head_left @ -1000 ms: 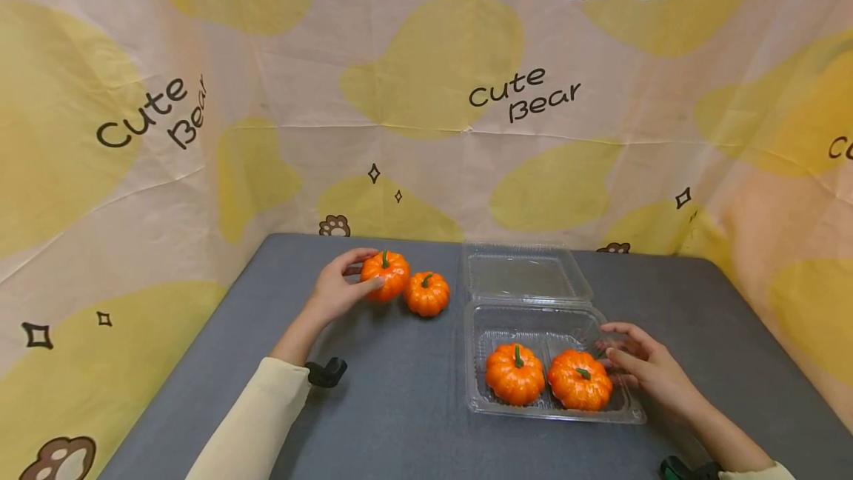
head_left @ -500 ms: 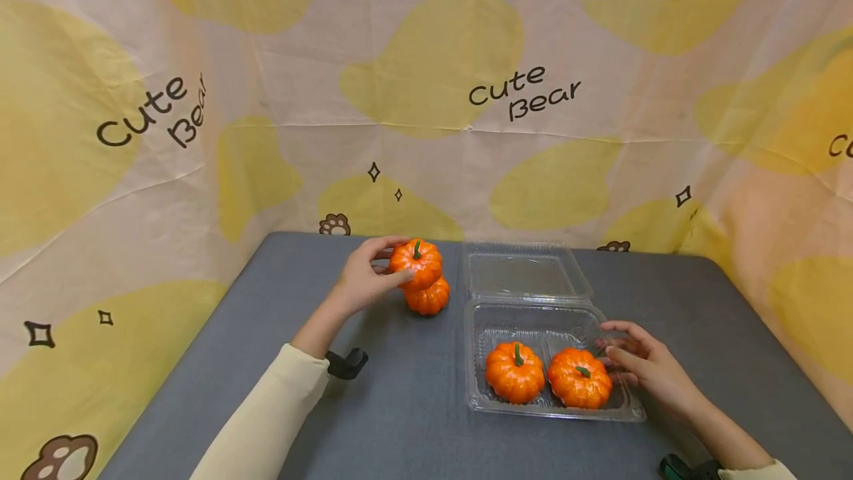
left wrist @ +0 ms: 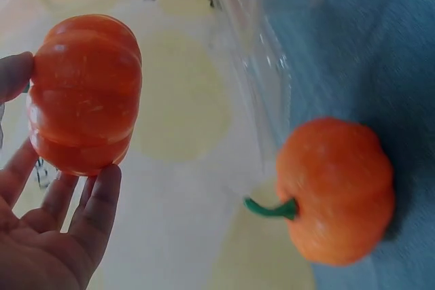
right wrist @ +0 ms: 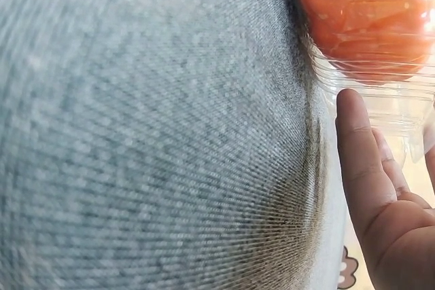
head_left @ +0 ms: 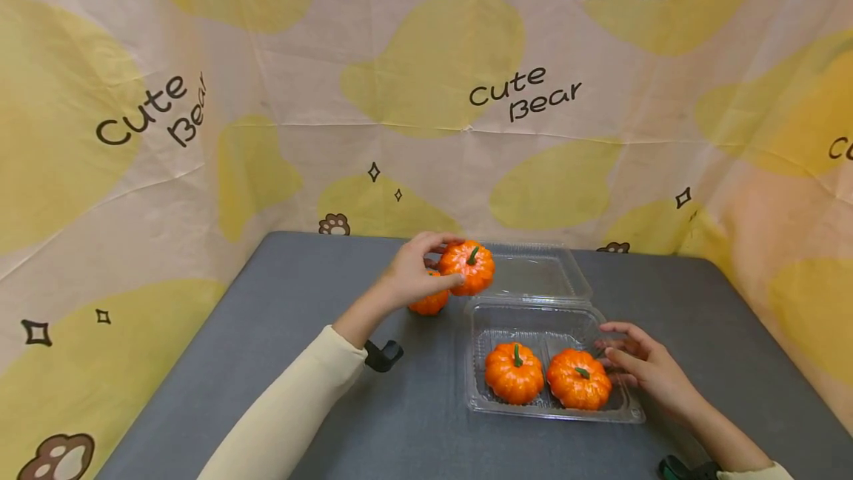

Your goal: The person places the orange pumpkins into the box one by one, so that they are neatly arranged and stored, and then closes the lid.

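My left hand [head_left: 416, 270] holds an orange toy pumpkin [head_left: 468, 267] with a green stem, thumb on the near side and fingers round the back. In the left wrist view this raised pumpkin [left wrist: 87, 96] sits between thumb and fingertips. Partly hidden behind the hand, a second pumpkin [head_left: 429, 304] rests on the table. My right hand [head_left: 649, 369] is at the right side of a clear hinged plastic box [head_left: 533, 413], its fingers extended along the wall. Two more pumpkins, one on the left [head_left: 514, 374] and one on the right [head_left: 579, 380], sit side by side in the box's front.
The box's lid [head_left: 533, 278] lies folded back behind the base, flat on the grey table [head_left: 400, 421]. A printed cloth [head_left: 426, 95] hangs round the table's back and sides. A black strap mount [head_left: 384, 355] projects from the left wrist.
My left hand has carried its pumpkin rightward, past the one on the table, to the lid's left edge in the head view. The right hand and box have stayed put.
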`<state>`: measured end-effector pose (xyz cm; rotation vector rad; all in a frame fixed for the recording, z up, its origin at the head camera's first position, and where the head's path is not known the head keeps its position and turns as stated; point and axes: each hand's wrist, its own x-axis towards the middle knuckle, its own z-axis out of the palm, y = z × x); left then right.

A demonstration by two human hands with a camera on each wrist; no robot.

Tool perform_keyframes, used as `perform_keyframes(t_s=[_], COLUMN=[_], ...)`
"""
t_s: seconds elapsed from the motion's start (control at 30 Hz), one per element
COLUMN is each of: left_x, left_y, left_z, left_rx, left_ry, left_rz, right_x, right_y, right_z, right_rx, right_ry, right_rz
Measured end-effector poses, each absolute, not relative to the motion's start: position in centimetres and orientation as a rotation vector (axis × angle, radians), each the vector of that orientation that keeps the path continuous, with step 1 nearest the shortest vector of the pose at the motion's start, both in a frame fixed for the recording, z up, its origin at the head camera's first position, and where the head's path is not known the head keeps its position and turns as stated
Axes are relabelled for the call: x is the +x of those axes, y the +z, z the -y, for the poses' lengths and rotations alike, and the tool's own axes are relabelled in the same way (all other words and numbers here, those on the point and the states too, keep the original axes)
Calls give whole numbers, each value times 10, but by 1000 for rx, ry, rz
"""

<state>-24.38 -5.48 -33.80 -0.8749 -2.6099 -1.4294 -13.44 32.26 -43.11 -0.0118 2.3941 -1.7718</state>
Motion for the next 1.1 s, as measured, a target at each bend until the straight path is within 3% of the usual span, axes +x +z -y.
perform_keyframes(t_s=[1.1], left_x=[-248], left_y=[-347], left_z=[-48], left_rx=[-1526], left_ry=[-866], left_rz=[2769], right_x=[-135], right_y=[-431], right_z=[-324], right_rx=[-17], right_ry=[-1774], right_rz=[-2354])
